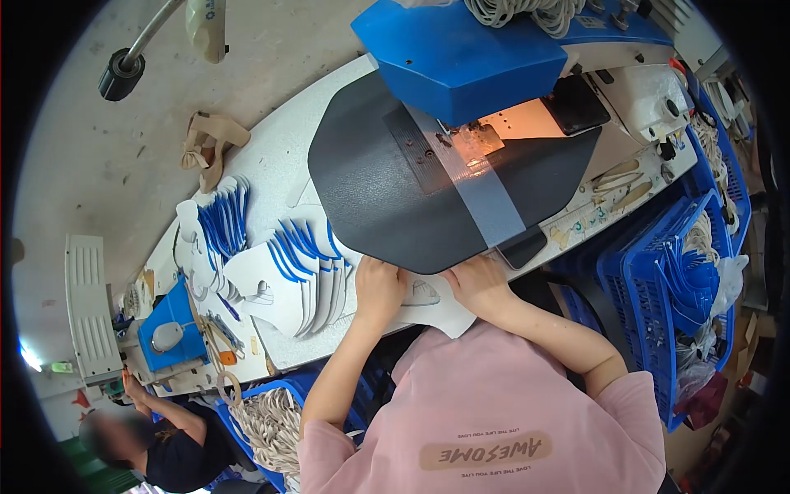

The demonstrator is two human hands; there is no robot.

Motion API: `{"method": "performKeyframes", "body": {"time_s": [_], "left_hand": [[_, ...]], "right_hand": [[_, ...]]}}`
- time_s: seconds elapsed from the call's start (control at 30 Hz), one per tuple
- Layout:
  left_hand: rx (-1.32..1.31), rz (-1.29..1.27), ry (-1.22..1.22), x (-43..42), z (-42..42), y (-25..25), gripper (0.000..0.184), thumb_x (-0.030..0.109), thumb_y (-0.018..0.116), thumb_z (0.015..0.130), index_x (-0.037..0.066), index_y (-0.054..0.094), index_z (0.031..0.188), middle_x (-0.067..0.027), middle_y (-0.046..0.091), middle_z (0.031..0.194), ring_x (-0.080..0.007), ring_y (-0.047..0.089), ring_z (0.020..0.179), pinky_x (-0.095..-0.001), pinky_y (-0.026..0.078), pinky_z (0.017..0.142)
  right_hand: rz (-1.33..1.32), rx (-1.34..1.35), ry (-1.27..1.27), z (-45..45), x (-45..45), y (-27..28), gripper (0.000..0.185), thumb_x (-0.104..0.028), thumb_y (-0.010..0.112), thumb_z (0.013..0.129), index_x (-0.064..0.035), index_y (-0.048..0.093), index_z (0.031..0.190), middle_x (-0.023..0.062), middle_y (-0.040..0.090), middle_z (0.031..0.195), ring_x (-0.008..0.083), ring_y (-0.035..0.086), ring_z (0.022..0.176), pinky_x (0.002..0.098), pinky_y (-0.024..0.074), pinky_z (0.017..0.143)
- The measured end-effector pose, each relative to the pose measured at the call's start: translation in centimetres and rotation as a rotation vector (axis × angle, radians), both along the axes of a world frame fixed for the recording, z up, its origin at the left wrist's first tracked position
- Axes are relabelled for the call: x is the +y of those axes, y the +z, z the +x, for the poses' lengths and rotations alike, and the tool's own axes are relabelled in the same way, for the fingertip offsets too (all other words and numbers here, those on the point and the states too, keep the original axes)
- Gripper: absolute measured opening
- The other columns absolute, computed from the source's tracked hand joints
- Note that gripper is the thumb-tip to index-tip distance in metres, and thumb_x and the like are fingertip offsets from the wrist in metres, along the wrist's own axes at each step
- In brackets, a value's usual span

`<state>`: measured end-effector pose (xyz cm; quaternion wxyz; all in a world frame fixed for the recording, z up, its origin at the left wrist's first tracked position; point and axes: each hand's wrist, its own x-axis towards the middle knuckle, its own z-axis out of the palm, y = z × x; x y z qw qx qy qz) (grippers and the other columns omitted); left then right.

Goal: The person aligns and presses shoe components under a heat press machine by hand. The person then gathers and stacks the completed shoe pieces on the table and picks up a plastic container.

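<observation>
A white shoe upper piece [436, 317] with a grey printed patch lies between my two hands at the front of the sewing machine. My left hand [380, 290] is closed on its left side, beside a fanned stack of white shoe pieces with blue edges [284, 284]. My right hand [479, 288] grips the right side of the piece. The fingertips of both hands are partly hidden under the rim of the black octagonal machine plate [370, 189]. Over that plate stands the blue machine head [469, 74], its lamp lighting the needle area.
Another fanned stack of blue-edged pieces [222, 218] sits farther left, near a beige shoe [212, 144]. Blue crates [625, 288] with straps and blue pieces stand at right. A crate of pale straps [271, 420] is at lower left, near a co-worker [185, 445].
</observation>
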<state>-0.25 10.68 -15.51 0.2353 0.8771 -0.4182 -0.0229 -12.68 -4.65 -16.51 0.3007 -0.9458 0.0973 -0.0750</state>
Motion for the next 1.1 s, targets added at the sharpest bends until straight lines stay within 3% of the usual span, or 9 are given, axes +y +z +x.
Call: {"method": "performKeyframes", "body": {"time_s": [0.3,0.47,0.57,0.6,0.7,0.87,0.9,0.97,1.1], "left_hand": [[-0.042,-0.052,0.018,0.0,0.4,0.0,0.017,-0.003,0.063,0.07,-0.002,0.066,0.086,-0.0186,0.063,0.09,-0.0401,0.059,0.084,-0.0466,0.049,0.071],[-0.036,-0.014,-0.063,1.0,1.0,0.8,0.016,-0.001,0.066,0.072,-0.003,0.067,0.088,-0.0179,0.066,0.096,-0.0351,0.063,0.088,-0.0425,0.05,0.075],[0.728,0.0,-0.265,2.0,2.3,5.0,0.02,0.008,0.065,0.08,0.003,0.07,0.099,-0.0154,0.07,0.103,-0.0301,0.066,0.091,-0.0405,0.049,0.084],[0.728,0.0,-0.264,2.5,2.9,4.9,0.02,0.008,0.065,0.08,0.003,0.07,0.099,-0.0154,0.07,0.103,-0.0301,0.066,0.091,-0.0405,0.049,0.084],[1.24,-0.09,-0.24,3.6,4.3,3.8,0.028,0.019,0.067,0.087,-0.003,0.069,0.104,-0.0157,0.065,0.118,-0.0213,0.061,0.11,-0.0332,0.047,0.094],[1.218,-0.015,-0.237,3.4,4.7,3.5,0.037,0.03,0.064,0.09,-0.003,0.068,0.107,-0.0154,0.065,0.12,-0.0229,0.059,0.114,-0.0348,0.045,0.097],[1.056,0.02,-0.32,3.4,4.3,3.9,0.037,0.03,0.064,0.09,-0.002,0.069,0.108,-0.0155,0.065,0.12,-0.0244,0.059,0.113,-0.0356,0.045,0.097],[0.72,0.085,-0.473,3.3,3.6,5.4,0.037,0.031,0.064,0.09,0.0,0.069,0.109,-0.0156,0.065,0.12,-0.0274,0.061,0.111,-0.0371,0.046,0.096],[0.722,0.38,-0.698,1.2,2.2,14.5,0.027,0.024,0.064,0.09,0.003,0.071,0.105,-0.018,0.066,0.114,-0.0285,0.065,0.099,-0.0357,0.05,0.089]], "right_hand": [[-0.012,-0.074,-0.034,-0.3,0.3,-0.1,0.022,-0.018,0.064,0.084,-0.0025,0.06,0.099,0.014,0.058,0.096,0.0316,0.064,0.073,0.0423,0.0522,0.061],[0.015,-0.097,-0.073,-0.5,0.3,-0.6,0.023,-0.017,0.065,0.083,-0.0029,0.06,0.101,0.0126,0.058,0.096,0.0307,0.064,0.073,0.042,0.0524,0.061],[0.024,-0.217,-0.008,-0.7,-0.1,-0.7,0.026,-0.016,0.066,0.081,-0.0038,0.061,0.102,0.0116,0.058,0.097,0.0287,0.064,0.072,0.0402,0.0521,0.059],[0.028,-0.277,0.027,-0.8,-0.2,-0.7,0.027,-0.016,0.067,0.079,-0.0043,0.061,0.103,0.0111,0.058,0.097,0.0277,0.064,0.072,0.0393,0.0519,0.058],[0.026,-0.439,0.238,-1.4,-0.7,1.1,0.026,-0.015,0.069,0.075,-0.006,0.063,0.099,0.0086,0.058,0.092,0.0247,0.061,0.069,0.0367,0.0505,0.059],[0.058,-0.615,0.319,-3.4,-2.2,13.1,0.021,-0.005,0.068,0.065,-0.0063,0.067,0.086,0.0066,0.062,0.076,0.0231,0.054,0.065,0.0353,0.0454,0.062],[-0.008,-0.667,0.264,-3.0,-3.3,14.8,0.022,-0.004,0.067,0.065,-0.0061,0.068,0.086,0.007,0.062,0.075,0.0224,0.052,0.065,0.0358,0.0444,0.063],[-0.16,-0.628,0.095,-1.3,-5.4,16.5,0.02,-0.003,0.067,0.07,-0.0036,0.068,0.09,0.0084,0.061,0.075,0.0241,0.054,0.068,0.0368,0.0433,0.063],[-0.106,-0.46,-0.063,1.4,-7.8,15.6,0.017,-0.003,0.065,0.078,-0.0001,0.067,0.094,0.0109,0.059,0.078,0.0274,0.055,0.073,0.0385,0.0436,0.065]]}}
